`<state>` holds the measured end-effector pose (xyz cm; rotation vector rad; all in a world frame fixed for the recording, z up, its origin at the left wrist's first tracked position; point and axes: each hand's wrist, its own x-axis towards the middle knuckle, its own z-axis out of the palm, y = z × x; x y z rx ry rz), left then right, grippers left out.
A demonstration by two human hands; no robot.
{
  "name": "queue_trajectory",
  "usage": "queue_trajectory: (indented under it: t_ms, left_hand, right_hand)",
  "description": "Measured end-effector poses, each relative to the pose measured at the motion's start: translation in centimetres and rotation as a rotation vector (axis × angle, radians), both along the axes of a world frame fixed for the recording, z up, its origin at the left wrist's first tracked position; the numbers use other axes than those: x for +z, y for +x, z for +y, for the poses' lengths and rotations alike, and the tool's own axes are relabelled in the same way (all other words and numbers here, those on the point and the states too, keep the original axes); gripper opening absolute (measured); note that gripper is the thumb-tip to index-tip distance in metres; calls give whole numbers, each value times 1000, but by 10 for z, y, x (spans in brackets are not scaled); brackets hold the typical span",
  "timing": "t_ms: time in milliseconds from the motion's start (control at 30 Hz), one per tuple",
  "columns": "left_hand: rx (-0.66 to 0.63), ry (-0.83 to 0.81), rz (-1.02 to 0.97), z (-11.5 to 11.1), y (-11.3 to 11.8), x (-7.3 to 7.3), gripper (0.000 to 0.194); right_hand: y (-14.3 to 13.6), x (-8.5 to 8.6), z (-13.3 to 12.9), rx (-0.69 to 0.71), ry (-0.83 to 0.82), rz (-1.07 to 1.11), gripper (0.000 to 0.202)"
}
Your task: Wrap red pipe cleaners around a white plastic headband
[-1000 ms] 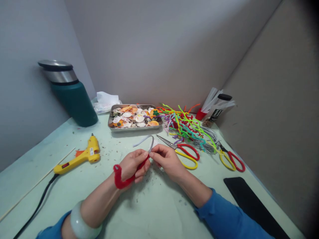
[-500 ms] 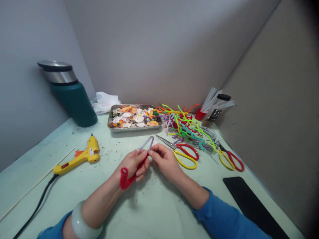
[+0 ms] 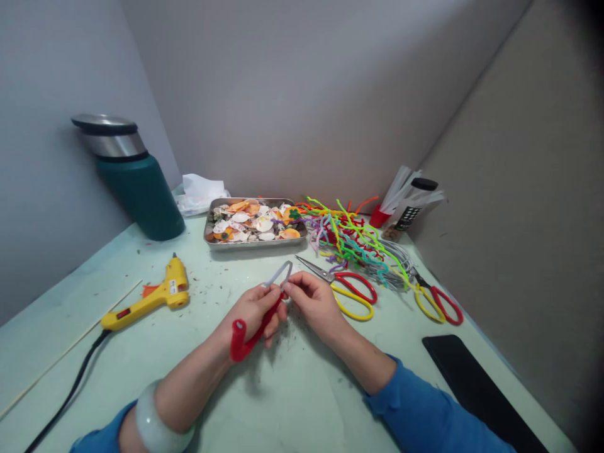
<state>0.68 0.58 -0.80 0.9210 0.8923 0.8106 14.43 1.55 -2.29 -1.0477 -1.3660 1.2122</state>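
Note:
My left hand (image 3: 258, 309) grips a red-wrapped grey wire (image 3: 246, 348), its fingers closed around the shaft. The red covering looks fuzzy, like pipe cleaner, and its near end hooks upward in a curve. From the far end, a bare grey loop (image 3: 288, 266) sticks out beyond the fingertips. My right hand (image 3: 315, 303) pinches the piece where red meets grey, close to the left fingertips. The pinched spot is partly hidden by the fingers. Just beyond my right hand lie scissors (image 3: 355, 293) with one red and one yellow handle.
A yellow glue gun (image 3: 155, 299) with a black cord and a thin stick (image 3: 70, 349) lie left. Behind are a teal bottle (image 3: 141, 195), a metal tray (image 3: 257, 246) of shells, and tangled pipe cleaners (image 3: 358, 242). More scissors (image 3: 438, 302) and a black strip (image 3: 472, 377) lie right.
Both hands and the red-wrapped wire have shifted very slightly to the right. My grip on the piece looks the same, and the things on the table have stayed put.

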Motion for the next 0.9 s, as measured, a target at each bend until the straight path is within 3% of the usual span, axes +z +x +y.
queue_trajectory:
  t_ms: [367, 900]
  left_hand:
    - [34, 131, 240, -5, 0, 2, 23]
    - [81, 66, 210, -6, 3, 2, 16]
  right_hand:
    - [1, -1, -2, 1, 87, -64, 12]
    - [2, -1, -5, -63, 262, -229, 12]
